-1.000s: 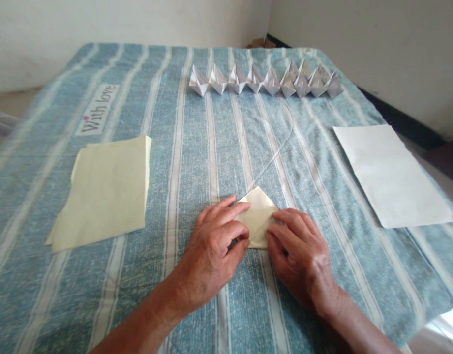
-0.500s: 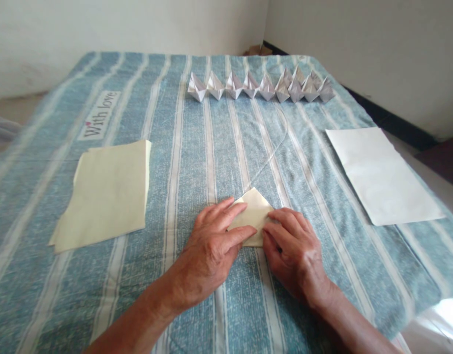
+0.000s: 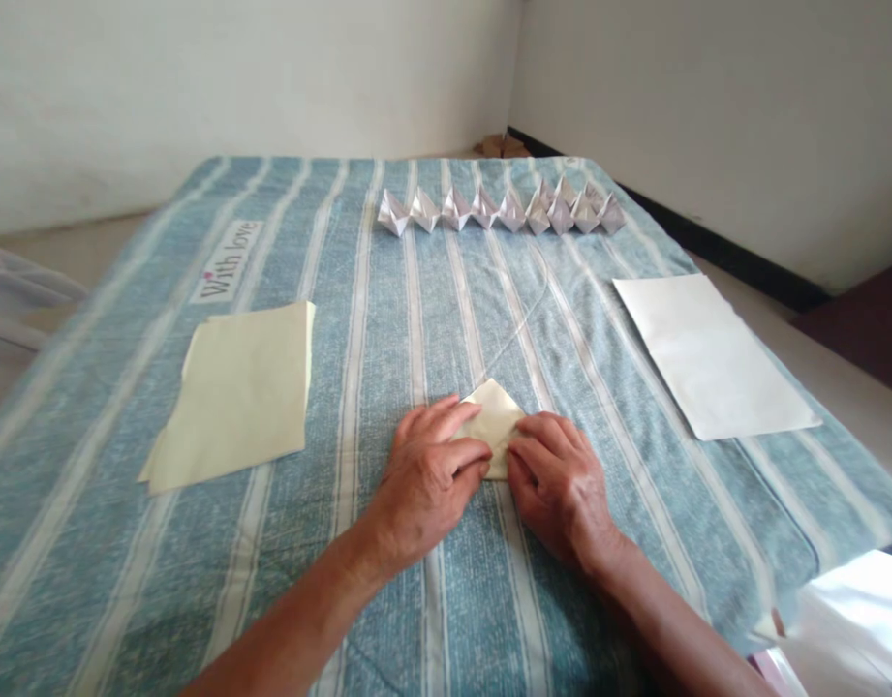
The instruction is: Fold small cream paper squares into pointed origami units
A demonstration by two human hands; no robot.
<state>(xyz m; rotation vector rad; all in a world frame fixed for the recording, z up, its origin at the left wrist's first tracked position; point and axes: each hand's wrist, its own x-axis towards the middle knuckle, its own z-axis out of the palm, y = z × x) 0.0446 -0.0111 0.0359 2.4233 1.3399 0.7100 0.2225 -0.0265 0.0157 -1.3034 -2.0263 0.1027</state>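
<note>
- The folded cream paper is placed midway between the side edges of the table.
- It is pressed by the left hand and the right hand, fingers partly curled; whether it is pinched cannot be told.
- Folded paper shapes are lined up near the far edge.
</note>
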